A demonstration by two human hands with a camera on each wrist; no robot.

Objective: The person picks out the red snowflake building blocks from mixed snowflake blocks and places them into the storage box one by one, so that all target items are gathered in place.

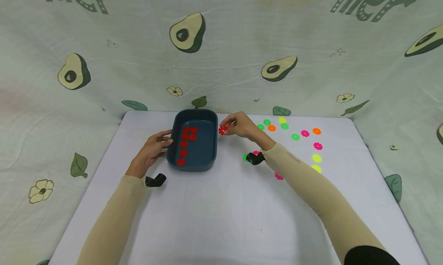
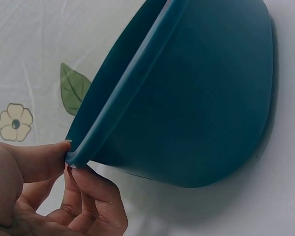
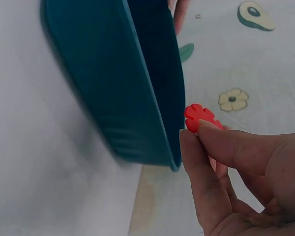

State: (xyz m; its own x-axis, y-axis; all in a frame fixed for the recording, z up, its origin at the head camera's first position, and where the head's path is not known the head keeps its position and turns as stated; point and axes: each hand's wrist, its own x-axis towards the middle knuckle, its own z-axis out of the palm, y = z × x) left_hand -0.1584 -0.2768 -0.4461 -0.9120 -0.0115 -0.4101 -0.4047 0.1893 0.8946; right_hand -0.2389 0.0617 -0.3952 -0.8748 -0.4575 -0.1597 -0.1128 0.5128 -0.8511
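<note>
On the left of the table stands a dark teal rectangular tub (image 1: 205, 146). Several red notched plastic discs (image 1: 184, 144) lie inside it, mostly toward its left side. My left hand (image 1: 152, 149) pinches the tub's left rim, thumb over the edge and fingers underneath, as the left wrist view shows. Just outside the opposite rim, my right hand (image 1: 242, 125) holds one red notched disc (image 3: 195, 114) between thumb and fingertips. That disc is held up at about rim height in the right wrist view.
Right of the tub, loose discs lie scattered on the white table (image 1: 207, 215): green (image 1: 295, 137), orange (image 1: 316, 131), pink (image 1: 317, 146) and yellow (image 1: 316, 158). My right forearm passes over some of them. An avocado-print cloth (image 1: 235, 34) hangs behind the table.
</note>
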